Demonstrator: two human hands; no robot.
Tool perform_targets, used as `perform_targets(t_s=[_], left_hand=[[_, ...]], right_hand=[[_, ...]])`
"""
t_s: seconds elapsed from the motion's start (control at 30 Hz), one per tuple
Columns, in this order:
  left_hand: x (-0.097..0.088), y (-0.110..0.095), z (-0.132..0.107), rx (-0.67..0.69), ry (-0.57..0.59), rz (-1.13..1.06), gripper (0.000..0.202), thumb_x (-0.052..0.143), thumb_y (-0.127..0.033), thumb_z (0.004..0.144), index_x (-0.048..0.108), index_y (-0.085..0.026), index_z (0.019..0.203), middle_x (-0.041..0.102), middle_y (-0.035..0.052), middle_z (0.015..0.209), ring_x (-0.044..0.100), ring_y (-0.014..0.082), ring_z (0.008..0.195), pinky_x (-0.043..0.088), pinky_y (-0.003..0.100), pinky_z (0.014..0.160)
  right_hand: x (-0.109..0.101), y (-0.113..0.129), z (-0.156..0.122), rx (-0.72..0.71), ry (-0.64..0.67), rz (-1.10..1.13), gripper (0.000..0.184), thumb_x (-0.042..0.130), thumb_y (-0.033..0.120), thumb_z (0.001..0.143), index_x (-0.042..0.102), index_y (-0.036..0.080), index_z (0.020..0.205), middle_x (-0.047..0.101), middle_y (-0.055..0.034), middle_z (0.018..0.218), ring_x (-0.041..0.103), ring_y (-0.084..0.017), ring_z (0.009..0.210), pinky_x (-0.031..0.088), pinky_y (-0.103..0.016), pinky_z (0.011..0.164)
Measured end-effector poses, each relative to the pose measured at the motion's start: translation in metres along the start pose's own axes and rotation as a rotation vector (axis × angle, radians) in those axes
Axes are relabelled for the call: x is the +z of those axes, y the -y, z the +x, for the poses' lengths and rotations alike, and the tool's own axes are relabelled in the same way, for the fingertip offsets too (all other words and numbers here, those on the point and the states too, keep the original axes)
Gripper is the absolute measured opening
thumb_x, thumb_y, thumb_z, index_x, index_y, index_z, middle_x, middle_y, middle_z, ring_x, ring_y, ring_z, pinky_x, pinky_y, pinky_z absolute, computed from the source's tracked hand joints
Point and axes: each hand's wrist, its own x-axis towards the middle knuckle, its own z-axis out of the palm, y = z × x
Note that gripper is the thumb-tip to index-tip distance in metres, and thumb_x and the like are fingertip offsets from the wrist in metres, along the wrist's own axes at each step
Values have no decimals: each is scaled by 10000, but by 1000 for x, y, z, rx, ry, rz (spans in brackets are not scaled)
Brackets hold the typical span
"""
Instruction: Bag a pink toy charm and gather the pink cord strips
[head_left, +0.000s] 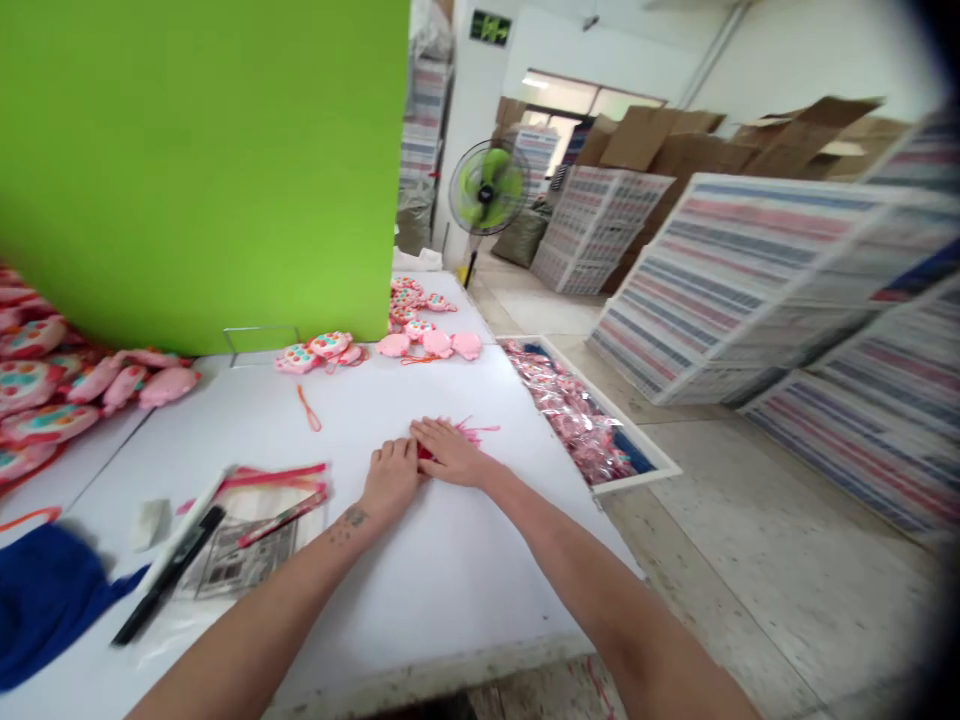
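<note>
on the white table (420, 600) — both hands (424, 465) press pink strings (471, 432).

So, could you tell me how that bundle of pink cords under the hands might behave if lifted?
The cords look thin and splay loosely past the right hand, so they would probably flop and feel light. Both hands, the left too, press them flat; loose strands may well slip out.

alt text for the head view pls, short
Both hands, left hand and right hand, press on a bundle of pink-red cords on a white table. Pink toys lie beyond, before a green panel; striped boxes are stacked at right.
</note>
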Motion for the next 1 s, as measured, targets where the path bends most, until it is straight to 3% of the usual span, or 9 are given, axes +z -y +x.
perform_targets(t_s=[0.17,0.27,0.33,0.5,0.57,0.67,0.77,0.9,1.0], left_hand=[[-7,3,11,-25,-46,44,332,315,-150,914,569,-61,1110,575,212,1075,506,323,1020,405,443,826],[-3,3,16,22,-34,92,333,303,-113,900,568,-85,1099,566,192,1090,493,308,1022,393,424,831],[-1,3,14,74,-12,99,331,316,-94,883,568,-90,1097,557,187,1111,486,309,1031,380,420,839],[-5,8,7,182,66,-54,292,305,-119,892,542,-94,1060,573,194,1101,502,311,1043,347,434,868],[-7,11,5,229,106,-109,259,302,-136,898,521,-120,1034,623,153,995,553,273,947,359,404,845],[-6,15,0,285,160,-178,178,325,-204,900,483,-168,974,648,70,837,580,211,749,387,328,736],[-2,12,-10,293,182,-521,177,316,-324,902,433,-200,853,587,10,726,529,162,645,384,271,629],[4,-10,-28,193,353,-1229,423,308,-633,842,333,-227,727,282,-95,501,252,92,430,290,229,446],[6,-29,-39,165,453,-1314,508,274,-744,787,285,-241,717,154,-125,479,131,74,404,220,214,391]], right_hand=[[-15,7,-11,9,3,-37,667,401,562,913,336,146,1429,303,-68,1518,225,-205,1416,166,-368,1181],[-12,8,-15,28,-60,-11,747,480,630,848,361,142,1401,327,-100,1499,252,-245,1390,204,-427,1154],[-8,11,-16,76,-117,51,696,529,635,816,442,175,1330,410,-94,1436,336,-262,1319,263,-456,1105],[-1,23,-20,225,-179,194,527,621,577,777,571,164,1100,564,-108,1172,496,-236,1076,379,-403,964],[2,31,-25,291,-192,254,456,631,549,779,593,154,1004,603,-99,1031,545,-217,935,424,-371,852],[3,43,-38,357,-225,421,313,674,485,755,616,182,812,602,-4,745,544,-156,716,411,-278,679],[1,59,-52,392,-341,665,329,632,470,779,564,177,646,488,53,561,462,-87,558,339,-208,547],[-1,85,-52,510,-677,991,398,557,506,792,453,174,599,476,45,600,424,-61,515,326,-198,481],[-4,96,-44,616,-910,1241,386,489,537,809,397,200,644,468,52,577,385,-57,434,298,-202,407]])
